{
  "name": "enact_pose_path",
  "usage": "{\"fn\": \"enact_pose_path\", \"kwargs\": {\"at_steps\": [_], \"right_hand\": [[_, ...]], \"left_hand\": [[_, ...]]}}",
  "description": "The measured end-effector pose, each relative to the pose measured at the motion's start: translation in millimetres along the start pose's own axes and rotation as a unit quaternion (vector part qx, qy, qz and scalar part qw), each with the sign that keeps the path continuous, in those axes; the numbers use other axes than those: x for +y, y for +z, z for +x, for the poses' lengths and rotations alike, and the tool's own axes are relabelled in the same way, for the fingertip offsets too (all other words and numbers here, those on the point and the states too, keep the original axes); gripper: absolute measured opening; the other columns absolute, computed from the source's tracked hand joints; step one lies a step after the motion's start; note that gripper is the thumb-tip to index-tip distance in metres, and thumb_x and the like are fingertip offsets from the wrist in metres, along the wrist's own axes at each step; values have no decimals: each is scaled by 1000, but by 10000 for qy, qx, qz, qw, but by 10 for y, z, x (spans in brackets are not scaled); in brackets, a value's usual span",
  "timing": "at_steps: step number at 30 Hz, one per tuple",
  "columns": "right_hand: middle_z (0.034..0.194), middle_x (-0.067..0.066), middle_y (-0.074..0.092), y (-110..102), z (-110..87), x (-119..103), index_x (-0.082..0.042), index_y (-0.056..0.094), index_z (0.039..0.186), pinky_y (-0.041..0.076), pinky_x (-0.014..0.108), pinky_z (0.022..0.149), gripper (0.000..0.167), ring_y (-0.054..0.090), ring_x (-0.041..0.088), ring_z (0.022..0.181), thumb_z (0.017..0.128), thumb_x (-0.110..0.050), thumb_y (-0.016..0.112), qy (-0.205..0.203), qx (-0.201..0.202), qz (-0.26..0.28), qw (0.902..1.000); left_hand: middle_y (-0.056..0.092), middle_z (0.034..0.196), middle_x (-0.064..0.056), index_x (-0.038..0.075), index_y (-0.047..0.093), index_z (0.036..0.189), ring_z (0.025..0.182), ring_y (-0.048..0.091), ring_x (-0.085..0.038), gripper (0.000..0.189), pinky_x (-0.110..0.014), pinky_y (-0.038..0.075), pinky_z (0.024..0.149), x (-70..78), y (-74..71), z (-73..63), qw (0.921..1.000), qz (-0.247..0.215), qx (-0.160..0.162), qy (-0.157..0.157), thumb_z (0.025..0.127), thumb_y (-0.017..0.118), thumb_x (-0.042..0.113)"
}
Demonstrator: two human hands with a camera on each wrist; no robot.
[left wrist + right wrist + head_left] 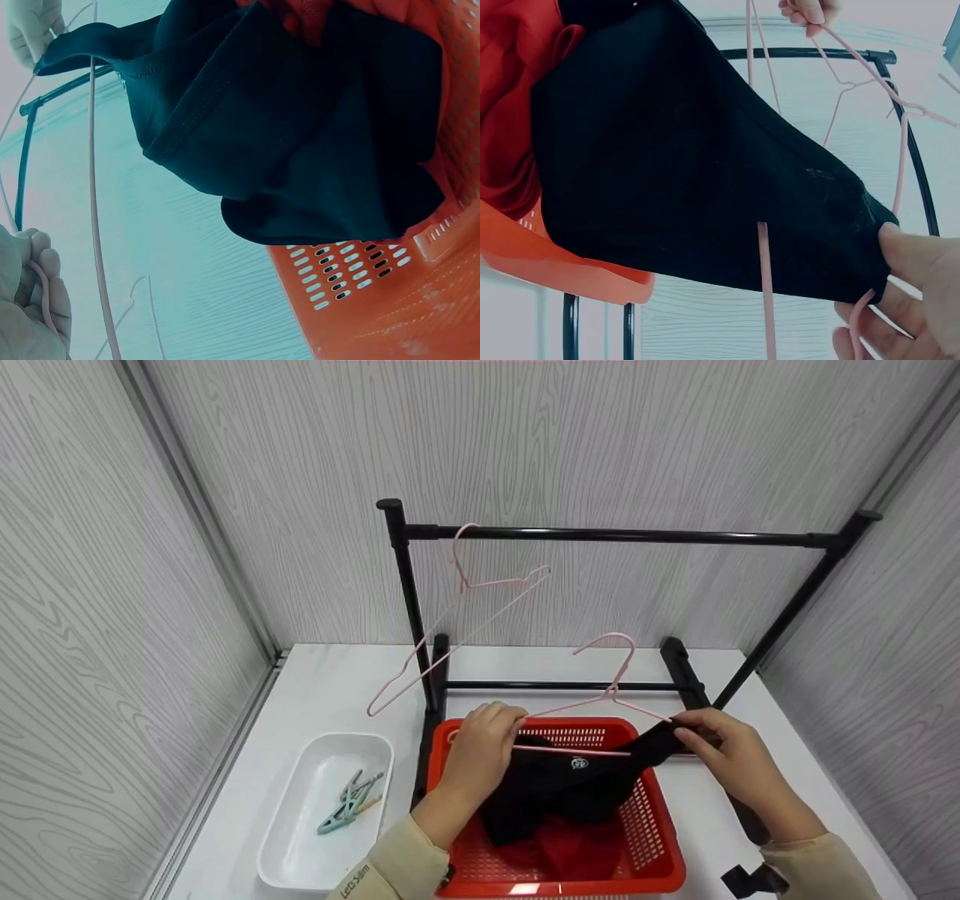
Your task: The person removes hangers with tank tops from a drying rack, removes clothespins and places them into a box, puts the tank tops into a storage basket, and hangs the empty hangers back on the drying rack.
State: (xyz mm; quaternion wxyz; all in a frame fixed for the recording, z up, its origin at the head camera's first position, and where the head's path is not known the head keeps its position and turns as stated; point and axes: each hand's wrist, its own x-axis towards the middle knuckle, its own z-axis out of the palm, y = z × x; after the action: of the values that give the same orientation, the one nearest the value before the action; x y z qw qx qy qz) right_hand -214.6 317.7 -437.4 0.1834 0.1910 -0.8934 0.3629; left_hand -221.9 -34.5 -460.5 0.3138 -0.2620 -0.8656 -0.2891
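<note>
My left hand (484, 750) grips the left shoulder of a pink wire hanger (570, 751), which is tilted above the red basket. A black garment (562, 791) with a small white print droops from the hanger's right side into the basket. At that end my right hand (731, 754) pinches a narrow part of the garment. In the right wrist view, the hanger's bent end shows beside my right fingers, and its lower bar passes partly behind the black garment (667, 150). The left wrist view has my left hand (34, 300) curled round the wire.
The red perforated basket (664, 840) also holds red cloth (570, 851). Behind it stands a black rack (615, 536) with another pink hanger (495, 583) hooked on its bar. A white tray (300, 825) at left contains several clothespins (349, 810). Pale wood-grain panels surround the white table.
</note>
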Motion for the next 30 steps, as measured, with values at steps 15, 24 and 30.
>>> {"fn": "enact_pose_path", "kwargs": {"at_steps": [15, 24, 30], "right_hand": [[87, 1, 70, 25, -11, 18, -4, 74, 99, 49, 9, 70, 20, 63, 0, 78, 87, 12, 68, -260, 375, 364, 9983], [89, 0, 69, 25, -48, 51, -1, 74, 101, 47, 9, 64, 18, 61, -3, 77, 89, 11, 67, 42, 834, 489, 9953], [92, -8, 66, 17, -91, 82, 0, 72, 105, 50, 10, 65, 16, 62, -4, 76, 93, 6, 64, 418, 958, 446, 9935]], "left_hand": [[65, 90, 1, 13, 69, 101, 85, 62, -17, 8, -34, 51, 80, -41, -50, -34, 9998, 1, 153, 91, 99, 63, 18], [66, 88, 0, 10, 70, 97, 83, 63, -19, 6, -35, 50, 76, -133, -106, -53, 9986, -17, 501, 189, 97, 65, 13], [66, 88, -1, 9, 70, 97, 85, 63, -22, 11, -37, 50, 80, -208, -158, -50, 9980, -124, 578, 207, 100, 61, 15]]}}
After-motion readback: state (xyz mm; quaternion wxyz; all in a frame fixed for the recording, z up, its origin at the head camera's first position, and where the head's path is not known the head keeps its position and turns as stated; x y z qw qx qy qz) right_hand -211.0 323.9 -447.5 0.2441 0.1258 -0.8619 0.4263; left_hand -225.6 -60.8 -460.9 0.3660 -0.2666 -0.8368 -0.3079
